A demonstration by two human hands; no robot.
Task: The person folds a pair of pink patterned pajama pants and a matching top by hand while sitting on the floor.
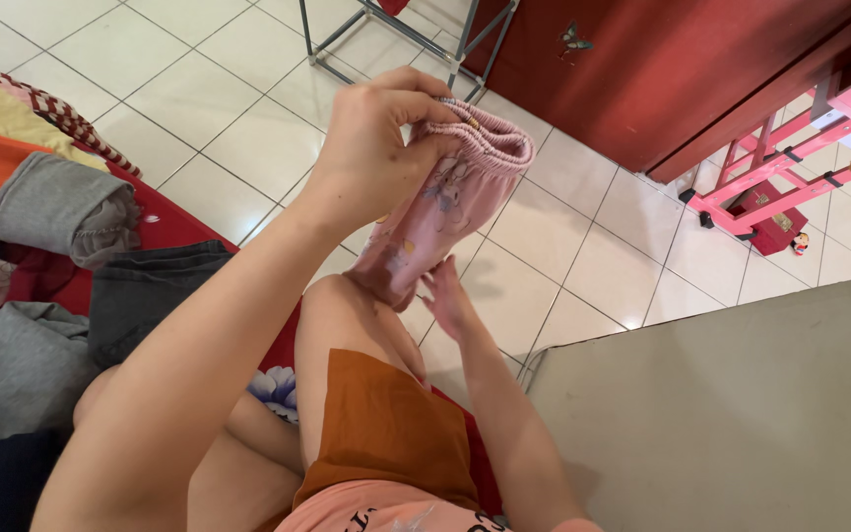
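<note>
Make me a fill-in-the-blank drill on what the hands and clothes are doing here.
1. The left hand grips the elastic waistband of a small ____ garment.
2. The right hand touches the garment's ____ end.
3. A pile of clothes lies to the person's ____.
4. The floor is covered in pale ____.

Missing words: pink; lower; left; tiles

The raised knee [347,305] serves as the reference point. The garment [445,197] hangs directly above it, gripped at its top by the left hand [371,148]; the right hand [445,296] touches its lower end just right of the knee. The heap of clothes [41,256] lies left of the knee. The metal frame [406,30] stands beyond it on the tiled floor [209,108]. The cabinet [662,69] stands beyond and right.
</note>
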